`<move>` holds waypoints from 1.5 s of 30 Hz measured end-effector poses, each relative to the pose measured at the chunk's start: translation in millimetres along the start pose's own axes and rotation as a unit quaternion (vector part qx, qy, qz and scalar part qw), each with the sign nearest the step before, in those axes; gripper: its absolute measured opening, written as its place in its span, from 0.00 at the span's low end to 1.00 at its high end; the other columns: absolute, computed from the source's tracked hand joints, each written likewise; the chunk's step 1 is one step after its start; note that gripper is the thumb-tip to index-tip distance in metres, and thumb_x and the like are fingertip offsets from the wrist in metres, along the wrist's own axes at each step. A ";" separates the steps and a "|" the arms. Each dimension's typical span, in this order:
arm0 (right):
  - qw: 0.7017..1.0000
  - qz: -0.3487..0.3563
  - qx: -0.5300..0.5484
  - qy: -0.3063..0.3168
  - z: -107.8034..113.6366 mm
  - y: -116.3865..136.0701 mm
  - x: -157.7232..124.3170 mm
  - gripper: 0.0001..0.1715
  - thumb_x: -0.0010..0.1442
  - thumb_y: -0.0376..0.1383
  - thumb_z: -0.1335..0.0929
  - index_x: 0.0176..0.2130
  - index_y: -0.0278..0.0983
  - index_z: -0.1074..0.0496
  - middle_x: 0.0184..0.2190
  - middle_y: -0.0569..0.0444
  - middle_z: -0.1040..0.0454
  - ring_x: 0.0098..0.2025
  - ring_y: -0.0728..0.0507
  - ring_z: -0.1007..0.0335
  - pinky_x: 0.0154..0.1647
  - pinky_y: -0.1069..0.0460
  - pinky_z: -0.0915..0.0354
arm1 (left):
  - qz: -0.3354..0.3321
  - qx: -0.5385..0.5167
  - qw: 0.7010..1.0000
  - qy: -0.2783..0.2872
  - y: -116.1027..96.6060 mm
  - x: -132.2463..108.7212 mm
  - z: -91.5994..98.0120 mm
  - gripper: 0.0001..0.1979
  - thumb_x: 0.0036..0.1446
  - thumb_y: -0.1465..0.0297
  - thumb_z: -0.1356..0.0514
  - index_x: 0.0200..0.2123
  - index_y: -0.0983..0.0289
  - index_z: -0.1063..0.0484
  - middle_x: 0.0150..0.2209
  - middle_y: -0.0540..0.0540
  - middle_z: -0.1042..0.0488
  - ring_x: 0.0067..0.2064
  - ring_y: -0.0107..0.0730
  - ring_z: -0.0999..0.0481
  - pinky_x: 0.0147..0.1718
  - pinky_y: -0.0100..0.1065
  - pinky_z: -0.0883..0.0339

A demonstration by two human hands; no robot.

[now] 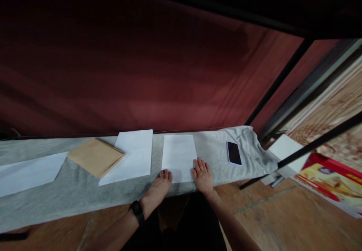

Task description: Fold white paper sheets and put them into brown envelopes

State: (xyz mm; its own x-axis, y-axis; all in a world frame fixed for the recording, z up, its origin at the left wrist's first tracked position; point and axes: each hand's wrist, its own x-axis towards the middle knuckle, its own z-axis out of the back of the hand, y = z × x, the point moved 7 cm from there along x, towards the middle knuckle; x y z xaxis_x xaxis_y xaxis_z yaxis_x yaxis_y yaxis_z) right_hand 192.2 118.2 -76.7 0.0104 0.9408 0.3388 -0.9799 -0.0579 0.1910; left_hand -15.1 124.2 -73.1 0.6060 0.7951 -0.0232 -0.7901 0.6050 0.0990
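Note:
A white sheet of paper [179, 151] lies flat on a grey cloth-covered table in front of me. My left hand [161, 185], with a dark band on its wrist, rests at the sheet's lower left corner, fingers laid out. At its lower right edge lies my right hand [203, 175], palm down with the fingers spread. Neither hand grips anything. Just left of this sheet are more white papers [138, 149], partly under a stack of brown envelopes [93, 154].
Another white sheet [31, 171] lies at the far left. A phone [234, 153] rests on the grey cloth [215, 149] to the right. A dark red wall [155, 73] stands behind. Black poles [278, 83], a white box [288, 153] and a red-and-yellow box [333, 181] are at the right.

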 end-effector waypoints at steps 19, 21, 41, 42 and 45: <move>0.943 0.101 0.267 0.170 58.4 -27.9 -39.9 0.34 0.71 0.48 0.38 0.71 0.50 0.50 0.68 0.54 0.39 0.68 0.43 0.42 0.67 0.44 0.39 | 0.095 -0.316 0.938 -0.105 27.4 -46.6 77.6 0.15 0.67 0.68 0.51 0.44 0.57 0.24 0.44 0.55 0.19 0.45 0.38 0.20 0.46 0.36 0.29; 0.938 0.112 0.290 0.153 62.1 -26.9 -44.9 0.37 0.70 0.48 0.38 0.72 0.48 0.52 0.69 0.51 0.40 0.69 0.42 0.42 0.66 0.44 0.39 | 0.115 -0.381 0.907 -0.135 36.2 -50.4 78.2 0.16 0.66 0.63 0.50 0.44 0.57 0.23 0.43 0.54 0.18 0.43 0.38 0.19 0.45 0.35 0.29; 0.991 -0.099 0.072 0.051 -3.9 -4.7 43.7 0.15 0.69 0.39 0.39 0.42 0.39 0.24 0.43 0.48 0.20 0.46 0.38 0.25 0.48 0.47 0.37 | 0.288 -0.536 0.783 -0.131 97.5 12.7 -2.5 0.31 0.53 0.67 0.40 0.61 0.66 0.35 0.32 0.51 0.21 0.32 0.35 0.22 0.33 0.33 0.29; 0.992 -0.101 0.055 0.059 -4.9 -4.0 44.3 0.15 0.69 0.39 0.39 0.42 0.40 0.24 0.43 0.48 0.20 0.46 0.38 0.25 0.49 0.46 0.38 | 0.292 -0.516 0.795 -0.129 94.9 11.3 -4.0 0.31 0.53 0.69 0.41 0.62 0.65 0.36 0.35 0.52 0.20 0.34 0.35 0.21 0.35 0.34 0.29; 0.991 -0.103 0.027 0.075 -7.1 -1.8 45.9 0.14 0.69 0.37 0.38 0.42 0.40 0.24 0.42 0.49 0.20 0.46 0.38 0.26 0.50 0.46 0.40 | 0.304 -0.456 0.826 -0.131 88.7 10.9 -0.2 0.33 0.56 0.73 0.44 0.66 0.65 0.41 0.45 0.57 0.20 0.43 0.38 0.20 0.43 0.36 0.27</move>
State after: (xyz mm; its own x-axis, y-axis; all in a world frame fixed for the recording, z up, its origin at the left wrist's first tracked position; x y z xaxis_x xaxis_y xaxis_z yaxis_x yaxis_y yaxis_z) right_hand 193.0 163.8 -68.0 0.1752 0.9736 0.1466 -0.9477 0.1264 0.2930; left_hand -78.6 186.5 -64.8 -0.0228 0.9996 -0.0181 -0.6242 -0.0284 -0.7808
